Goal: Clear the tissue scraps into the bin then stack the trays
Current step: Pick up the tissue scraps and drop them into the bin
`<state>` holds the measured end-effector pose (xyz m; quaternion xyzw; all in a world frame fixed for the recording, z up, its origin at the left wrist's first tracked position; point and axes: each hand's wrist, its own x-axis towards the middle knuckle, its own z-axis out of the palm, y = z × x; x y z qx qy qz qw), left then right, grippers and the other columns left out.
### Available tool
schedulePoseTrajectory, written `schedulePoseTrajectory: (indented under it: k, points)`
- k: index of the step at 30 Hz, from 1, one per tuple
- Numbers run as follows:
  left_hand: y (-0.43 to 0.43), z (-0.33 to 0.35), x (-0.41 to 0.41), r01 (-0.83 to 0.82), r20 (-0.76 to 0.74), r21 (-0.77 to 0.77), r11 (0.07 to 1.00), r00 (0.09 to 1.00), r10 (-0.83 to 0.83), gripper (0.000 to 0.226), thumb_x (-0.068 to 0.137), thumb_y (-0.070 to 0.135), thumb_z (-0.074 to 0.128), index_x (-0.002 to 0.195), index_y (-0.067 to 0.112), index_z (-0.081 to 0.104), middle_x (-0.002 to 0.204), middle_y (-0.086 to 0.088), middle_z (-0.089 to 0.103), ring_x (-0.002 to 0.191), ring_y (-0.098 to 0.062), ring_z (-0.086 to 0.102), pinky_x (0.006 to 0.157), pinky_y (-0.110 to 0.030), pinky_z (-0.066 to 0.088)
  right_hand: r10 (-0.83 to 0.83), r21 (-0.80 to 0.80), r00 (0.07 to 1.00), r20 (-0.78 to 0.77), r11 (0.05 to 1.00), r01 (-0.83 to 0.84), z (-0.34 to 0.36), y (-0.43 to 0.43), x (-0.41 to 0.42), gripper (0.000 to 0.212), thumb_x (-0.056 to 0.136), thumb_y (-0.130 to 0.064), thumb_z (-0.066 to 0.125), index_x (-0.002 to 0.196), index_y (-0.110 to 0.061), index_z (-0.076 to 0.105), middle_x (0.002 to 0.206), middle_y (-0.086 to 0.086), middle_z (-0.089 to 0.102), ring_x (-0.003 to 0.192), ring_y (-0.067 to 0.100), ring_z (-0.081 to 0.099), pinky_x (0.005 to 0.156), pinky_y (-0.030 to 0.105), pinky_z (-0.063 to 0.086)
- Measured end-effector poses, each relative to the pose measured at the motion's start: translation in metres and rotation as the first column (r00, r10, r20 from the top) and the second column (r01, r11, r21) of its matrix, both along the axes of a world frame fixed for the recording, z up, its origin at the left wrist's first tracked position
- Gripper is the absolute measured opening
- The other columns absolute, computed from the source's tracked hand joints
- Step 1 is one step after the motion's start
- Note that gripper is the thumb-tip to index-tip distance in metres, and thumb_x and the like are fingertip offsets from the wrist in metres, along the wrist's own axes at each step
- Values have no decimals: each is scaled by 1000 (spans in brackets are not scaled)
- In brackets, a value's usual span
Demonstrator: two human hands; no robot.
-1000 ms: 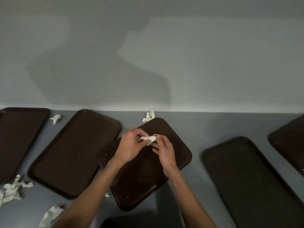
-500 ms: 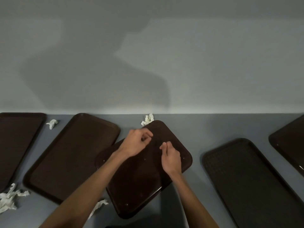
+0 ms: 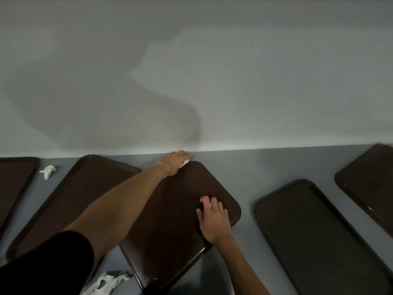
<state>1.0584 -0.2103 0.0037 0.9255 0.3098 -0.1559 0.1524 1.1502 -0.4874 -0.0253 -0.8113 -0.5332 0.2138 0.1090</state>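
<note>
My left hand (image 3: pixel 177 162), over middle tray (image 3: pixel 170 220) half second ago, now stretched to far corner by wall, fingers closing on tissue scrap (image 3: pixel 184 163); grip not settled. Right hand (image 3: pixel 213 218) rests on tray, curled round white scrap, barely visible. Gathering continues; bin unseen. Tray's long axis runs diagonal, near-left to far-right.

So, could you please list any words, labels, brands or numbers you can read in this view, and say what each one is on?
None: no text, label, brand or number shows anywhere. The brown trays, the tissue scraps, the grey table and the wall are all plain. The left hand and right hand cover no visible print.
</note>
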Motion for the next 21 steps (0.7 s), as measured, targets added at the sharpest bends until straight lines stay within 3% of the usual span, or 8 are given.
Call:
schedulePoseTrajectory:
  k: [3,6,11,16,21]
  points:
    - [-3,-7,-2,-109,87,-21,994,990,110,51,95,-6,59,140,18,59,147,-8,52,132,-30,53,111,-33,40,7,-6,1000,-20,1000,-8,3,-2,3,37,108,-48,40,142,-34,38,133,-4,49,122,22,50,107,48,43]
    - [-9,-10,-8,-271,116,-55,961,954,276,25,98,8,62,123,11,67,131,-11,59,116,-29,59,97,-33,46,10,-19,999,-38,1000,-10,5,-3,3,38,108,-48,41,143,-35,37,135,-4,48,124,21,49,110,48,41]
    - [-26,3,-21,-459,208,-211,863,842,498,26,103,22,59,126,12,67,128,-14,64,117,-32,62,98,-38,48,-4,-5,999,-53,1000,4,8,-3,2,32,107,-48,43,137,-36,39,129,-5,48,120,21,50,108,50,43]
    - [-73,20,-40,-411,321,-254,876,818,477,31,109,22,45,137,16,58,125,-12,58,116,-30,58,104,-40,44,-116,27,970,-212,992,124,18,-1,4,20,106,-47,47,118,-33,40,119,-6,54,113,21,55,97,43,45]
    - [-133,37,-54,-437,382,-387,812,726,572,24,110,28,34,102,16,54,95,-2,54,86,-27,61,86,-50,55,-246,62,907,-342,957,283,40,-21,6,14,104,-38,51,109,-30,41,117,-5,57,109,20,54,98,44,46]
